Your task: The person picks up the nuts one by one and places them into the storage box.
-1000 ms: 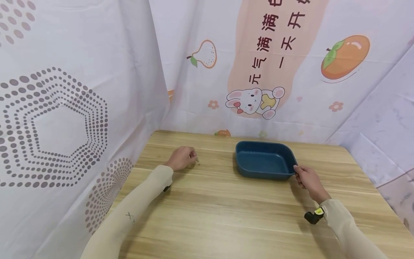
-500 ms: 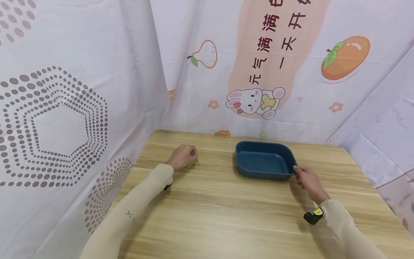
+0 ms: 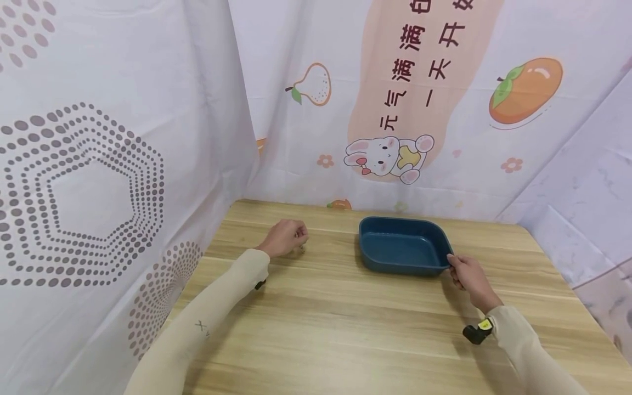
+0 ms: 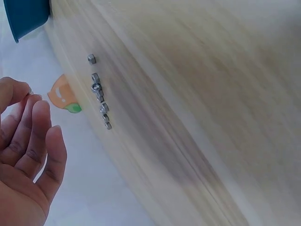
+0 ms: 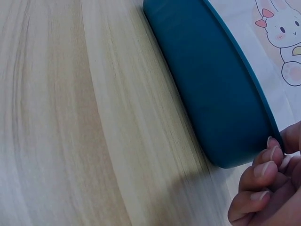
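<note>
My left hand (image 3: 283,237) hovers over the table's far left part. In the left wrist view its thumb and index finger pinch a tiny shiny piece (image 4: 30,91), seemingly a nut, mostly covered by the fingertips. Several small metal nuts (image 4: 104,108) lie in a loose row on the wood close by; from the head view the hand hides most of them. At the right, my right hand (image 3: 472,281) grips the near right corner of a dark teal rectangular bin (image 3: 402,269), thumb over the rim and fingers beneath it. No contents show inside the bin.
The wood-grain table (image 3: 336,329) carries the bin and the nuts. A printed white curtain (image 3: 291,170) hangs along its back edge, and another dotted curtain (image 3: 207,137) closes off the left side.
My left hand has risen slightly and shifted right, away from the row of nuts. The right hand and the bin have stayed in place.
</note>
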Demonstrator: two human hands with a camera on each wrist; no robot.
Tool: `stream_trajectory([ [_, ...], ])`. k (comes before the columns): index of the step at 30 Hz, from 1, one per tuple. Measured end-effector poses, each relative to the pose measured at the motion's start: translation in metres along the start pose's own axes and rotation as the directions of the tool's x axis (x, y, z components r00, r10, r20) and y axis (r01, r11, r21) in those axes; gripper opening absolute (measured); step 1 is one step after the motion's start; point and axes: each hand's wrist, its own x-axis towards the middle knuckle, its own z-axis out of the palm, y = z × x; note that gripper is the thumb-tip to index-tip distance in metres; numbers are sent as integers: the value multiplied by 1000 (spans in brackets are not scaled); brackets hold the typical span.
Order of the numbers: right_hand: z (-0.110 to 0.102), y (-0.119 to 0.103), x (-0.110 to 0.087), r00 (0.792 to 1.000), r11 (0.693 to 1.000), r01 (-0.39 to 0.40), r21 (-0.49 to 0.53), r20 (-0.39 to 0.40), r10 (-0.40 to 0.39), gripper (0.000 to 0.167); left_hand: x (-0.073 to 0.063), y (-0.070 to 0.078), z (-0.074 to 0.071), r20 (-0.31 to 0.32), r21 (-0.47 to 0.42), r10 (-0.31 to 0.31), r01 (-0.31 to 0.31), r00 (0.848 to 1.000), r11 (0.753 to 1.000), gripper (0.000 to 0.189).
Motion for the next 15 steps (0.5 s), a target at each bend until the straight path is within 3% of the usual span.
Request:
stream_trajectory([
  [15,0,0,1,1000,1000,-6,8,-4,6,44,11,12,6,7,6,26,-26,1000,1000,9],
])
